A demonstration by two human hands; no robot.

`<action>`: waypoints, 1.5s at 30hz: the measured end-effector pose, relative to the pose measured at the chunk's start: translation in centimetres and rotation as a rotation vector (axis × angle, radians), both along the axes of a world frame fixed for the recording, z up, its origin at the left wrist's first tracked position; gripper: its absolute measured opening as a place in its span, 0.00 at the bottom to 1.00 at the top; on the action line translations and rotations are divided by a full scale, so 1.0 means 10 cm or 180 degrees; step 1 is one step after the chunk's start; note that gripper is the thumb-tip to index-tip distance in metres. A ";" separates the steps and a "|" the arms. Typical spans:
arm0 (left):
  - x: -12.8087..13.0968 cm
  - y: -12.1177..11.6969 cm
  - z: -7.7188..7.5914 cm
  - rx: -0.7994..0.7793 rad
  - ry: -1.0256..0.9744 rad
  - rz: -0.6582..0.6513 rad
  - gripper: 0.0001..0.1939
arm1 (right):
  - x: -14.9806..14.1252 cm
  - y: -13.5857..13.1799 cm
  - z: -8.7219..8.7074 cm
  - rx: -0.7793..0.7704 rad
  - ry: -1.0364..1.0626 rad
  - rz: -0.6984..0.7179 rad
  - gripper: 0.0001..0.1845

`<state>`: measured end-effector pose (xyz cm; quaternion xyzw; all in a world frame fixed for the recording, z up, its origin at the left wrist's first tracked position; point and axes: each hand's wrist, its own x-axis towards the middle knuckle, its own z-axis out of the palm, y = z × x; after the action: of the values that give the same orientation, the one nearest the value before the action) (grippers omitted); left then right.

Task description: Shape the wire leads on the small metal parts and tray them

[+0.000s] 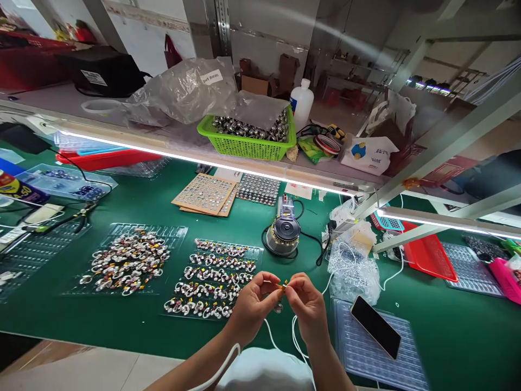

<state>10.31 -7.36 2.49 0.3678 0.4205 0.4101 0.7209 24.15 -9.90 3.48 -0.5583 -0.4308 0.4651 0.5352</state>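
My left hand and my right hand meet above the front of the bench, fingertips pinched together. Between them is a small part with a yellow tab; its exact kind is too small to make out. Just below the fingers shows a small round shiny piece, perhaps belonging to it. Left of my hands, a clear tray carries rows of small white-wired parts with yellow and red bits. Farther left, similar parts lie heaped on another clear tray.
Beyond my hands stands a round black-topped device with a cable. A phone rests on stacked clear trays at right. Brown boards lie farther back. Overhead, a lit shelf holds a green basket of metal balls. Pliers lie left.
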 end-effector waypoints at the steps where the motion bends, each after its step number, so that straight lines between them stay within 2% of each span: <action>1: 0.00 0.00 0.01 0.0016 -0.0001 -0.0033 0.17 | -0.01 0.00 -0.01 -0.0013 0.0012 -0.0016 0.09; 3: -0.02 -0.01 0.03 0.0068 0.0027 -0.0127 0.15 | -0.02 0.00 -0.03 -0.0025 0.0065 -0.0061 0.10; 5: -0.04 -0.03 0.04 0.0344 0.0266 -0.0087 0.12 | -0.03 0.00 -0.03 -0.0018 0.0161 -0.0118 0.10; 7: -0.07 -0.07 0.04 0.1054 0.0780 0.0224 0.09 | -0.02 0.01 -0.03 -0.0020 0.0221 -0.0190 0.10; 9: -0.10 -0.11 0.05 0.2029 0.1345 0.0562 0.08 | -0.02 0.01 -0.03 -0.0041 0.0191 -0.0246 0.10; 11: -0.11 -0.15 0.05 0.2819 0.1694 0.0626 0.11 | -0.02 0.01 -0.02 -0.0054 0.0115 -0.0303 0.10; 12: -0.11 -0.15 0.05 0.3061 0.1785 0.0597 0.14 | -0.03 0.01 -0.02 -0.0053 0.0076 -0.0330 0.10; 15: -0.07 -0.13 0.04 0.3332 0.1954 0.0629 0.21 | -0.06 0.01 -0.03 -0.0006 -0.0035 -0.0403 0.11; 18: -0.04 -0.08 0.02 0.3353 0.2034 0.0735 0.21 | -0.10 0.00 -0.04 0.0068 -0.0059 -0.0449 0.10; 21: -0.02 -0.06 -0.01 0.3158 0.1949 0.0787 0.17 | -0.14 0.00 -0.05 0.0037 -0.0049 -0.0474 0.10; 24: -0.03 -0.05 -0.02 0.2433 0.1602 0.0640 0.09 | -0.16 -0.01 -0.05 0.0017 -0.0082 -0.0493 0.10; 27: -0.07 0.00 0.00 0.1516 0.1135 0.0217 0.06 | -0.14 -0.02 -0.04 0.0086 -0.0134 -0.0359 0.09; 32: -0.19 0.15 0.10 0.0916 0.0497 -0.0604 0.11 | 0.02 -0.05 -0.01 0.0256 -0.0316 0.0368 0.06; 36: -0.26 0.17 0.09 -0.0001 -0.0254 -0.1398 0.15 | 0.10 -0.14 -0.08 0.0215 -0.0022 0.0892 0.04; 39: -0.26 0.08 -0.04 -0.0614 -0.0594 -0.1650 0.15 | 0.11 -0.23 -0.20 0.0125 0.0511 0.0856 0.12; 41: -0.22 0.00 -0.20 -0.0871 -0.0646 -0.1533 0.15 | 0.11 -0.28 -0.30 0.0050 0.0651 0.0799 0.15; 43: -0.15 -0.07 -0.42 -0.0869 -0.0310 -0.1282 0.17 | 0.12 -0.30 -0.42 -0.0032 0.0568 0.0736 0.13; 45: -0.07 -0.10 -0.67 -0.0666 0.0319 -0.1042 0.19 | 0.12 -0.29 -0.58 -0.0132 0.0394 0.0623 0.12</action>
<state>9.61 -8.33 -4.19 0.3744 0.4307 0.2227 0.7904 25.40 -12.76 -2.31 -0.4948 -0.4396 0.5575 0.5011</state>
